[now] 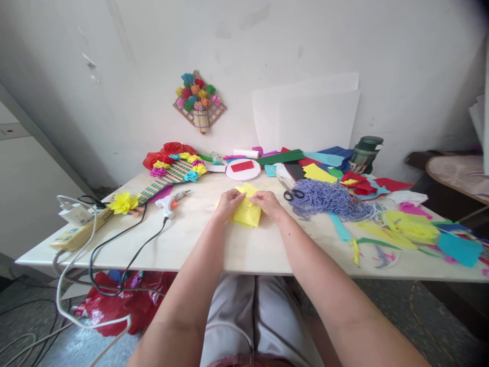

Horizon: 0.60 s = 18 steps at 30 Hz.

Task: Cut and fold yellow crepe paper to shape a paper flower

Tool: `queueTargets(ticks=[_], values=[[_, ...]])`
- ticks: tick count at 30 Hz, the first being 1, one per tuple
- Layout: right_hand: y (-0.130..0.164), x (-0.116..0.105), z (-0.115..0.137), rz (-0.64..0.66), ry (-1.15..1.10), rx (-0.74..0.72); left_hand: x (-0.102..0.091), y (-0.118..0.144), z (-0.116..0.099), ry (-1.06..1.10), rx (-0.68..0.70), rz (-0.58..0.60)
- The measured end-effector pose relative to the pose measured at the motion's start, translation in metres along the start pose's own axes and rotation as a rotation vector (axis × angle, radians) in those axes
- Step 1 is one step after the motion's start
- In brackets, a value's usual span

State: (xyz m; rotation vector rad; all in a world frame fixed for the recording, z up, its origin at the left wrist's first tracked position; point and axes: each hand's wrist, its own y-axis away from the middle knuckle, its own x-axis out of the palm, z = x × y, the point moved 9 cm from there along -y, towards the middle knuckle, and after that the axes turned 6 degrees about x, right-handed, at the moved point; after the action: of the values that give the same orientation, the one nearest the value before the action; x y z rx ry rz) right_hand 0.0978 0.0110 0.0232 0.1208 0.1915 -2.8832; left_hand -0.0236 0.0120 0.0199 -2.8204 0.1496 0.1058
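Observation:
Both hands hold a piece of yellow crepe paper (247, 213) above the table, near its front middle. My left hand (229, 203) pinches its upper left side, and my right hand (266, 203) pinches it at the upper right. The paper hangs down between them with a slanted fold across it. Fingertips are partly hidden by the paper. Behind it lies a white oval piece (231, 174) with a red strip (242, 166) on top. To the right of my right hand are black-handled scissors (293, 194).
A white glue gun (166, 206) and power strip (74, 235) with cables lie left, beside a flower-trimmed striped fan shape (164, 179). Purple yarn (328, 199), coloured paper scraps (408, 227) and a dark green bottle (364, 155) are right. A flower decoration (200, 121) hangs on the wall.

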Motion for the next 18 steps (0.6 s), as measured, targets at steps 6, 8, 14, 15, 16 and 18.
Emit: queueTargets(ticks=[6, 8, 14, 15, 16, 18], values=[[0.001, 0.001, -0.001, 0.003, -0.033, 0.025, 0.001, 0.003, -0.006, 0.04, 0.004, 0.012], [0.001, 0.001, -0.001, -0.001, -0.029, 0.028, -0.001, 0.003, -0.006, 0.044, 0.004, -0.005], [0.001, 0.001, 0.0, 0.028, -0.047, 0.024, -0.009, -0.001, -0.002, 0.011, 0.011, -0.074], [0.001, -0.001, 0.001, 0.014, -0.047, 0.021, -0.01, -0.002, -0.002, 0.006, 0.012, -0.093], [0.001, -0.003, 0.001, -0.003, -0.047, 0.019, -0.012, -0.002, -0.003, 0.003, 0.015, -0.111], [0.0, -0.007, 0.0, -0.029, -0.05, 0.022, -0.014, -0.001, -0.005, 0.004, 0.017, -0.14]])
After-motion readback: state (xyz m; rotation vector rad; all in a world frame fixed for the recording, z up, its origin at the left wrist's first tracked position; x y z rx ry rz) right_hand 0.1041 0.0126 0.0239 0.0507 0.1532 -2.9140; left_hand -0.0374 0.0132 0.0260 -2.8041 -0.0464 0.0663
